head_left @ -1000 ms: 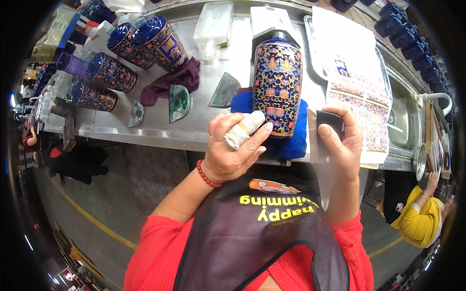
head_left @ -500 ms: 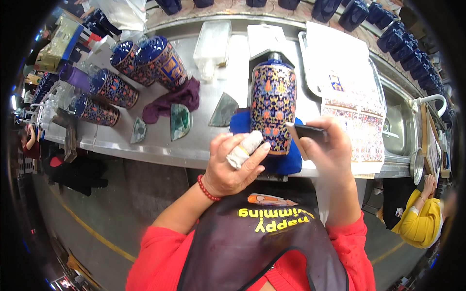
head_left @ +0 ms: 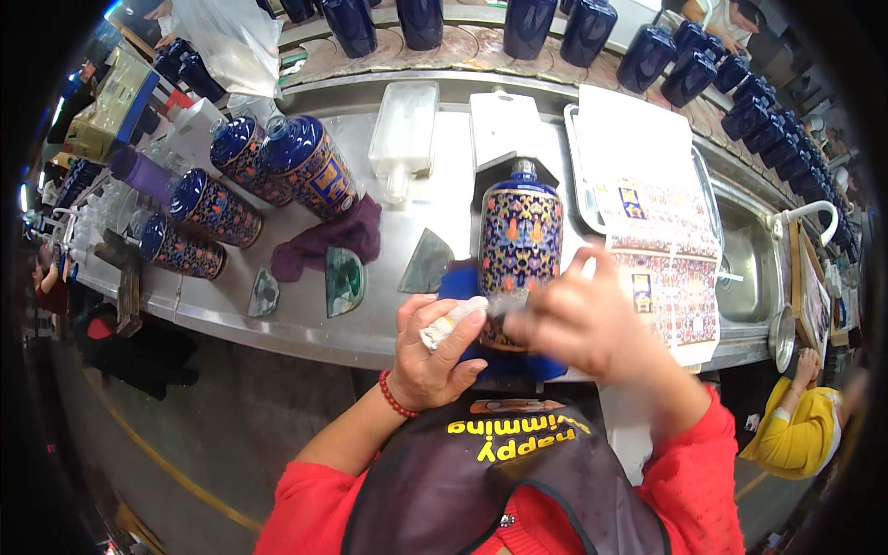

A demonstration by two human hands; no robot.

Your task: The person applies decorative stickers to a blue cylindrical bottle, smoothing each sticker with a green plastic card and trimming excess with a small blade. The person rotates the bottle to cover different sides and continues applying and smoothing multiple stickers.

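Observation:
A blue bottle [head_left: 521, 240] with a dense floral pattern lies in front of me, its neck pointing away, over a blue cloth [head_left: 460, 280]. My left hand [head_left: 435, 356] is closed by its lower left side, thumb against a finger wrapped in white. Whether anything sits in that pinch cannot be made out. My right hand [head_left: 587, 324], smeared by motion, crosses the bottle's lower part. A greyish blur at its fingertips, reaching toward the wrapped finger, looks like the flat dark scraper [head_left: 506, 304] seen earlier. Printed pattern sheets [head_left: 673, 291] lie right of the bottle.
Patterned blue bottles [head_left: 314, 171] stand on the left near a purple cloth [head_left: 361, 231] and green glass-like pieces [head_left: 345, 282]. A clear empty bottle [head_left: 404, 129] lies behind. At right is a sink [head_left: 745, 240]; plain blue bottles [head_left: 532, 28] line the far ledge.
My right hand has swung left and down from beside the bottle to its lower part, near the left hand. The view has tilted, so the table appears lower.

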